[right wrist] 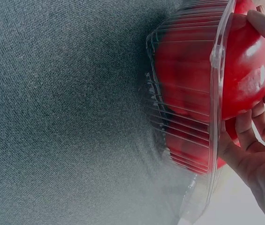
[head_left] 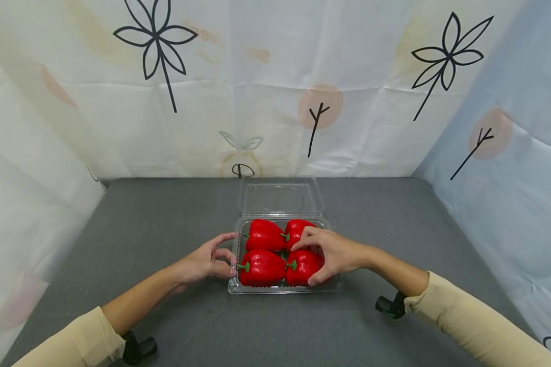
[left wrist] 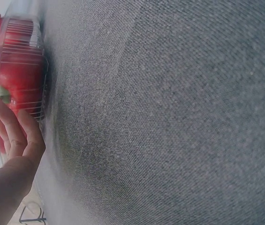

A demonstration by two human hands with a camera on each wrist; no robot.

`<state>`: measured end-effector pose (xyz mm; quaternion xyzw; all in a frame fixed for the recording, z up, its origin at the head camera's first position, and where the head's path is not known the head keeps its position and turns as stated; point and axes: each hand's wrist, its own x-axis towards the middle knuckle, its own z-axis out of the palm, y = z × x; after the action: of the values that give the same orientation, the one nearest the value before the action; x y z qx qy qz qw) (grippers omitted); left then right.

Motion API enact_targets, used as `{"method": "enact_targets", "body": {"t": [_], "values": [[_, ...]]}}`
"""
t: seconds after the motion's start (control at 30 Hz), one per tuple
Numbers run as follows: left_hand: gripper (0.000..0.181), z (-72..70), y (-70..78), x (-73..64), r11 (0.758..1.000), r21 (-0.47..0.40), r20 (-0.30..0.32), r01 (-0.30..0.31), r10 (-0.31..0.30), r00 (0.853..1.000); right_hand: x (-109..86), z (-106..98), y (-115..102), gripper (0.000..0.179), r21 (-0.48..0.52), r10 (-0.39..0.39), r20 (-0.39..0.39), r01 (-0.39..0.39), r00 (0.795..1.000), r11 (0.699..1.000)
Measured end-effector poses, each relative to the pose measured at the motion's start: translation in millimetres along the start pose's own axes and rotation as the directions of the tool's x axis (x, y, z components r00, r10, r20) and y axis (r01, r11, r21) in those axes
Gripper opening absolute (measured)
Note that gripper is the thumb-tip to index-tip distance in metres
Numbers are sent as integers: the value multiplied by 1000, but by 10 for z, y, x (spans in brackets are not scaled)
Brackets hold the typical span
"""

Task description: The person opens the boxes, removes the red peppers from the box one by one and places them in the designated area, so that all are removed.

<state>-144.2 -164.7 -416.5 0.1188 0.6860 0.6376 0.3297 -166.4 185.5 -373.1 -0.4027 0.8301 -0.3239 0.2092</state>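
A clear plastic clamshell box [head_left: 284, 290] sits on the table, its lid [head_left: 277, 196] folded back away from me. Inside it lie several red bell peppers with green stems, in two rows. My right hand [head_left: 337, 252] grips the front right bell pepper [head_left: 300, 272] from above, thumb at its near side and fingers at its far side. Beside the box, my left hand [head_left: 206, 260] touches the left rim and wall with relaxed fingers. The left wrist view shows these fingers [left wrist: 17, 136] against the ribbed wall, near a pepper's green stem [left wrist: 3, 93].
A grey cloth-covered table [head_left: 174, 224] surrounds the box. Behind it hangs a pale curtain [head_left: 266, 102] with printed flowers, and more curtain hangs at both sides. A black strap device [head_left: 392, 306] sits at the right wrist, another [head_left: 138, 349] at the left.
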Motion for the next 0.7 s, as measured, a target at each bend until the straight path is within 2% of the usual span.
{"method": "enact_targets", "body": {"t": [0.37, 0.7], "values": [[84, 7, 6, -10, 1000, 8, -13, 6, -6, 1000, -25, -6, -1, 58, 55, -10, -70, 14, 998, 998], [85, 1, -7, 1, 1000, 3, -14, 7, -7, 1000, -44, -9, -4, 61, 112, 48, -112, -36, 993, 993]]}}
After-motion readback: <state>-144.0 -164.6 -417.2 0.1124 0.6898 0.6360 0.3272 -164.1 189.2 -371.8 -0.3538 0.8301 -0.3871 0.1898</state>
